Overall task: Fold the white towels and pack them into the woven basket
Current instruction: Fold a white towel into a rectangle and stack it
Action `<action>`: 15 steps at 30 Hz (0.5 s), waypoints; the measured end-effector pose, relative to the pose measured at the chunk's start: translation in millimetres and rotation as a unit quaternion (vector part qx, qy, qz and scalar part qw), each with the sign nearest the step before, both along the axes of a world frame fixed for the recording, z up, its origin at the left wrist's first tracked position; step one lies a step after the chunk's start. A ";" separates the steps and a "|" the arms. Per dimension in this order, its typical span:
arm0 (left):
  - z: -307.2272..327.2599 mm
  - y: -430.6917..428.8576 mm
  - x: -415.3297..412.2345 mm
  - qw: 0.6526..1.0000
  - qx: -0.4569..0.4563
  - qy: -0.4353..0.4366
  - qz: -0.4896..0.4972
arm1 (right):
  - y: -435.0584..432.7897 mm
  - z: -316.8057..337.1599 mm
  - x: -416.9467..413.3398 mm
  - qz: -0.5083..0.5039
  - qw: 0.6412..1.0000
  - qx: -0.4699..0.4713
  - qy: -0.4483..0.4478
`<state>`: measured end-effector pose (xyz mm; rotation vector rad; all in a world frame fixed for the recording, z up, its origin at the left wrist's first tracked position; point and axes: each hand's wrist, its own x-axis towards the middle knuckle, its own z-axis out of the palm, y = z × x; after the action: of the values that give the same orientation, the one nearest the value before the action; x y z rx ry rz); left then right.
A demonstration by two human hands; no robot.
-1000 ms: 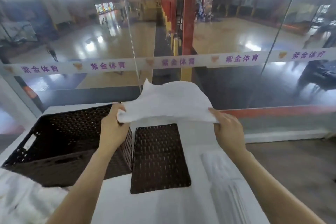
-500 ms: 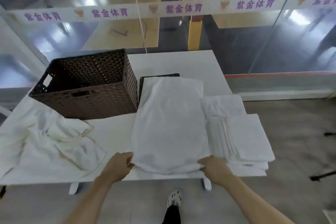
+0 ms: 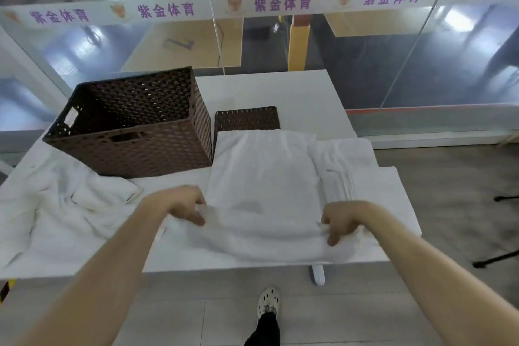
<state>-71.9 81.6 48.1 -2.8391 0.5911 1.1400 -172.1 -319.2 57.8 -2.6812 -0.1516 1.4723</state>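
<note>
My left hand [image 3: 185, 206] and right hand [image 3: 341, 222] each pinch a near corner of the towel [image 3: 264, 177]. They are well apart, so the cloth lies spread flat on the tabletop [image 3: 269, 90], ready, I judge, to fold away from me. The basket [image 3: 134, 126] stands open far left, with loose towels [image 3: 64, 205] before it and a folded stack [image 3: 365, 177] on the right.

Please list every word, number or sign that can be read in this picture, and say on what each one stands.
"紫金体育": purple, repeated along the white strip on the glass wall; the rightmost copy is cut off.
"7", probably: a blue mark on the hall floor behind the glass.
Orange emblems between the words: too small to read.
</note>
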 end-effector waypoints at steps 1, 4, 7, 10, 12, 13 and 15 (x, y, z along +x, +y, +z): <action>18.1 -8.2 23.7 1.000 -0.009 -0.027 -0.006 | -5.7 16.6 23.8 0.002 1.000 -0.018 -0.017; 70.8 -37.1 97.0 0.977 -0.093 -0.192 0.022 | -26.7 62.4 104.4 -0.035 0.979 -0.030 -0.198; 95.2 -59.1 160.5 0.926 -0.185 -0.313 0.101 | -52.1 76.5 173.7 -0.146 0.905 -0.041 -0.396; 75.9 -67.3 187.0 0.898 -0.223 -0.363 0.108 | -56.1 50.6 189.8 -0.202 0.879 -0.055 -0.428; 38.0 -65.0 182.4 0.899 -0.247 -0.341 0.118 | -47.4 8.4 177.1 -0.211 0.887 -0.033 -0.409; 14.0 -61.7 175.2 0.906 -0.248 -0.317 0.132 | -40.2 -15.9 165.6 -0.208 0.898 -0.025 -0.387; -40.5 -52.7 156.1 0.925 -0.214 -0.261 0.173 | -24.3 -68.7 137.2 -0.191 0.923 -0.013 -0.335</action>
<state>84.3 28.9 7.7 -3.5150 0.3370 0.2262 -34.8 -343.5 -10.9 -2.8914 0.3381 0.4231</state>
